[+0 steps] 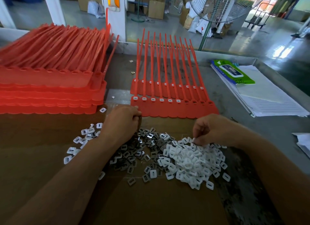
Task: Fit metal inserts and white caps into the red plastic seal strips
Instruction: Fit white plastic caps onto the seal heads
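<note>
A red seal strip sheet (174, 108) lies flat in the middle of the table, several of its left sockets filled with white caps and the right ones bare. Behind it lies a second sheet (164, 88) with caps along its row. A heap of grey metal inserts (142, 149) and a heap of white caps (192, 159) sit on brown cardboard in front. My left hand (122, 122) hovers with curled fingers over the metal inserts; what it holds is hidden. My right hand (213, 129) pinches a white cap at the top of the white heap.
A tall stack of red strip sheets (50, 83) fills the left of the table. A few loose white caps (82, 140) lie left of my left arm. A green wipes pack (233, 73) rests on lined papers (268, 99) at the right. A fan stands beyond the table.
</note>
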### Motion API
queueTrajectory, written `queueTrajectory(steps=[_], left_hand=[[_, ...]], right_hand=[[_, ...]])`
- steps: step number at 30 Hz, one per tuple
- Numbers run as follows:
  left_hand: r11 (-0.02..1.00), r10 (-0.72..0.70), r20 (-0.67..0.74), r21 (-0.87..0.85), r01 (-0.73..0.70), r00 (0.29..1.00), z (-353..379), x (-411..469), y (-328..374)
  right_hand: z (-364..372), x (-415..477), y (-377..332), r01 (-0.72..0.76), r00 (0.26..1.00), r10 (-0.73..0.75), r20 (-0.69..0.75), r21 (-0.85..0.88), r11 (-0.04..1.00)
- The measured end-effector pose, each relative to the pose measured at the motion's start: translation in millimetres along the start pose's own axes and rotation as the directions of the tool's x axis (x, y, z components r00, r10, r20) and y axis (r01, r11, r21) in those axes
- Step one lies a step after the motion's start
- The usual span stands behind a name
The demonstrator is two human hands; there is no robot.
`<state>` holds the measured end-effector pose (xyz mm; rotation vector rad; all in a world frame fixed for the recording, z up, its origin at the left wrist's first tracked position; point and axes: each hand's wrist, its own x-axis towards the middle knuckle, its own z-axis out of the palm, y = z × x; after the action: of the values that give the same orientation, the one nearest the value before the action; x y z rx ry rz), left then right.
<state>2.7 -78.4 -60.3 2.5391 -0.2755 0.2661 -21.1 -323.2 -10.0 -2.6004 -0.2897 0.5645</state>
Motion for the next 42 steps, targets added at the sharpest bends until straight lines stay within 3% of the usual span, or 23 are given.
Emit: queueTrajectory(steps=[7, 10, 14, 19, 34, 42], left_hand=[[1.0, -0.003, 0.002, -0.006, 0.003, 1.0, 0.0, -0.3, 0.2], [1.0, -0.005, 0.003, -0.008, 0.005, 1.0, 0.1, 0.2, 0.5], [1.0, 0.0, 0.002, -0.005, 0.0, 1.0, -0.9, 0.0, 1.0], [1.0, 0.009, 0.002, -0.001, -0.009, 1.0, -1.4, 0.0, 1.1], [1.0, 0.01, -0.003, -0.018, -0.01, 1.0, -0.6, 0.1, 1.2], [1.0, 0.017, -0.012, -0.018, -0.017, 1.0, -0.6, -0.5, 0.4]], right_hand=[[-3.1, 3.4, 5.6, 0.084, 0.989, -0.055, -0.135, 0.216, 0.973], [-3.5, 16.5, 5.7, 0.072, 0.961, 0.013, -0.278, 0.293, 0.953], [-3.5, 41.0, 7.4, 0.05, 0.891, 0.054, -0.451, 0.215, 0.975], [-9.3, 69.0, 14.0, 0.01, 0.816, 0.117, -0.566, 0.216, 0.976], [-15.8, 91.8, 13.0, -0.108, 0.855, 0.134, -0.501, 0.08, 0.991], [-16.3, 91.7, 9.0, -0.123, 0.84, 0.177, -0.512, 0.138, 0.983]])
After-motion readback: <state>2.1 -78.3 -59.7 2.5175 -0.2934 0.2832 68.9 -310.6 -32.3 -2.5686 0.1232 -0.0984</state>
